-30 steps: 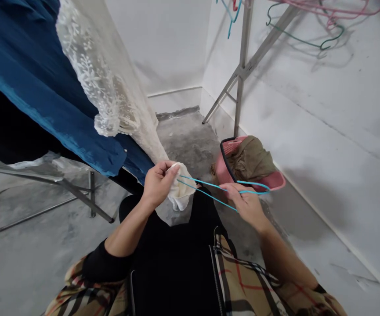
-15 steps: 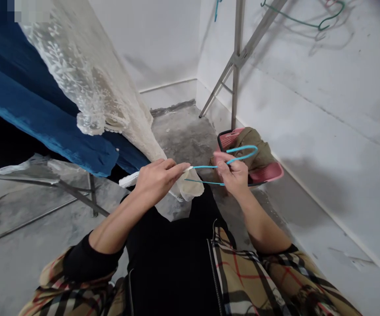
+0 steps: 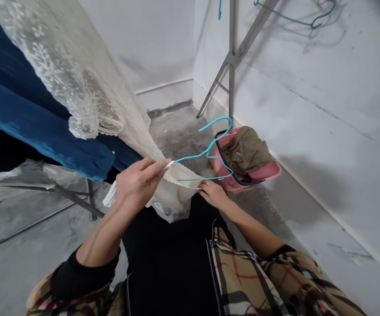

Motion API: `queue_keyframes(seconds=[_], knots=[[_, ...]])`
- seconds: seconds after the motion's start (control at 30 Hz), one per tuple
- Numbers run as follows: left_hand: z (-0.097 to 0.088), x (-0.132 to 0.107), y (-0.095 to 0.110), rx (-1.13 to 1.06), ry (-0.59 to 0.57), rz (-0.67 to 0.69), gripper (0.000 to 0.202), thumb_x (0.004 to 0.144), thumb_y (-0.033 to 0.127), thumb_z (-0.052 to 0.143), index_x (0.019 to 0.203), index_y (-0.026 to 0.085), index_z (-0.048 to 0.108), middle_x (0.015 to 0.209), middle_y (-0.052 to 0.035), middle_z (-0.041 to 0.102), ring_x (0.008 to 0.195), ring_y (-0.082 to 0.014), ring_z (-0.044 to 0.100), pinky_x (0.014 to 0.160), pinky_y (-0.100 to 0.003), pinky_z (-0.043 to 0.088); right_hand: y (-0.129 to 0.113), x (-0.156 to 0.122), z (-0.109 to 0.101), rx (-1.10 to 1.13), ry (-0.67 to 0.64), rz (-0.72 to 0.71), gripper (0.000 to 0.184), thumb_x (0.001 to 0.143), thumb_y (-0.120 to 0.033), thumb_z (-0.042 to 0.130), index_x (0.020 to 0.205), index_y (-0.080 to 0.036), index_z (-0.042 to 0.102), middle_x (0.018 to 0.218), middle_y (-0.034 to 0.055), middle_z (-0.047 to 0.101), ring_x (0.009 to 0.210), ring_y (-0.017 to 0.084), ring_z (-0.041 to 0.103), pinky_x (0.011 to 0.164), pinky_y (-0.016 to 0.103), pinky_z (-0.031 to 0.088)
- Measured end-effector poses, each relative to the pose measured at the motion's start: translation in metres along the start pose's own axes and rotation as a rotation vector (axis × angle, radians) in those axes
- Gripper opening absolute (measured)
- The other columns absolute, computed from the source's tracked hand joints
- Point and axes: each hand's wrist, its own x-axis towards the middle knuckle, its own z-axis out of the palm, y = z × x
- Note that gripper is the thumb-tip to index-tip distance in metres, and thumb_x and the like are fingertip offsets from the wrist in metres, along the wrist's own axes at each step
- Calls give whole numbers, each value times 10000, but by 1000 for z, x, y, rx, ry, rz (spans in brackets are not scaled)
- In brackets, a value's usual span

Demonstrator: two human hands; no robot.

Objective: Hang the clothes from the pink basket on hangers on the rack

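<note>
A light blue wire clothes hanger (image 3: pixel 207 152) is partly inside the neck opening of a cream lace garment (image 3: pixel 176 193). Its hook points up and to the left, and one shoulder is free on the right. My left hand (image 3: pixel 140 180) pinches the garment's edge together with the hanger's left shoulder. With closed fingers, my right hand (image 3: pixel 213 194) grips the garment's edge below the hanger, stretching the opening between both hands. The garment's long lace part (image 3: pixel 100 74) runs up to the upper left.
A pink basket (image 3: pixel 270 171) with an olive-brown cloth (image 3: pixel 247 149) stands on the floor by the right wall. Behind it are a metal rack's legs (image 3: pixel 231 83). Blue cloth (image 3: pixel 54 140) hangs at the left over metal bars (image 3: pixel 77 199). A green hanger (image 3: pixel 285 16) hangs at the upper right.
My right hand has let go of the hanger by its hook and moved down and left onto the garment's edge. The hook has swung upward. My left hand has shifted slightly left.
</note>
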Motion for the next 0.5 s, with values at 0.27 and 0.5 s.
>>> queue_keyframes(seconds=[0.27, 0.5], knots=[[5, -17, -41, -195, 86, -127, 238, 914, 353, 592, 1070, 241, 732, 752, 7, 646, 620, -89, 568, 595, -195, 421, 44, -5, -38, 67, 256, -80, 194, 956, -279, 520, 964, -175, 684, 963, 96, 694, 968, 204, 632, 893, 377, 521], [10, -31, -50, -191, 107, -146, 237, 911, 372, 588, 1054, 258, 738, 801, -8, 690, 668, -113, 621, 607, -203, 448, 56, 4, -73, 29, 338, -140, 169, 933, -257, 540, 935, -173, 686, 904, 84, 704, 895, 188, 643, 838, 368, 533]])
